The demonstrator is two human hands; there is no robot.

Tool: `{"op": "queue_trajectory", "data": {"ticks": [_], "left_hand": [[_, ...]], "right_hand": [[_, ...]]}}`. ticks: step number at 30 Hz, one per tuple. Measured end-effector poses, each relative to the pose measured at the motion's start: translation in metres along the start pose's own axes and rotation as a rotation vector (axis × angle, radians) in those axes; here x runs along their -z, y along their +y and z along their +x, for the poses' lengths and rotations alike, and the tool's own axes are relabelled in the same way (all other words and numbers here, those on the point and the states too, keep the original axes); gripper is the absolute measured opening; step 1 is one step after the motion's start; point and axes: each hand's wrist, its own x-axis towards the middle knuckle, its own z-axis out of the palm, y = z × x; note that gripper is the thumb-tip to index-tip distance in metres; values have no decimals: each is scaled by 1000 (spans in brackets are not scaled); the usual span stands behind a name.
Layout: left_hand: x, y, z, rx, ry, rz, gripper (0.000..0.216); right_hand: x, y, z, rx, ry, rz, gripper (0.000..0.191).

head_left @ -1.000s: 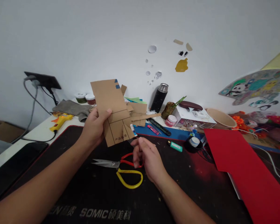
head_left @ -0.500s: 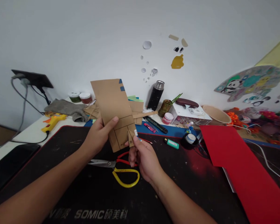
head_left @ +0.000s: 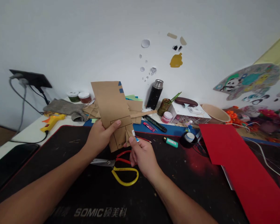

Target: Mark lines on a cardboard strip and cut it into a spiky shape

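Left hand [head_left: 99,137] gripped a cardboard sheet [head_left: 113,110] upright, right hand [head_left: 141,154] pinched its lower corner, scissors [head_left: 118,166] on the tabletop beneath

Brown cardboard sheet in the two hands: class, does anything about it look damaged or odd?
Yes. The brown cardboard sheet, held by the left hand and pinched at its lower edge by the right hand, is cut along pencilled lines at the bottom, leaving narrow flaps splayed apart. Blue tape scraps cling to its top right corner.

Cluttered white craft table [head_left: 35,132] with a black desk mat [head_left: 88,189]

Scissors [head_left: 118,166] lie at centre on the mat, red paper [head_left: 233,155] at right, a yellow glue gun [head_left: 51,120] at left, a black flask [head_left: 155,95] behind.
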Motion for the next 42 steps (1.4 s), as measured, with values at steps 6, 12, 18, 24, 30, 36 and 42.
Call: {"op": "queue_trajectory", "data": {"ticks": [6, 12, 18, 24, 30, 36, 42], "left_hand": [[0, -5, 1, 1, 2, 5, 50], [1, -3, 3, -24, 27, 100, 48], [0, 0, -1, -62, 66, 135, 41], [3, 4, -3, -89, 70, 126, 26], [6, 5, 1, -109, -5, 116, 38], [11, 0, 11, -17, 36, -63, 47], [10, -1, 20, 134, 38, -345, 48]], "right_hand": [[-1, 1, 0, -2, -4, 23, 69], [-1, 0, 0, -7, 4, -8, 68], [-2, 0, 0, -15, -9, 37, 67], [-3, -2, -2, -54, -31, 154, 66], [-1, -3, -4, -54, -58, 150, 64], [4, -8, -5, 24, -69, 10, 63], [12, -12, -4, 291, 173, -245, 32]]}}
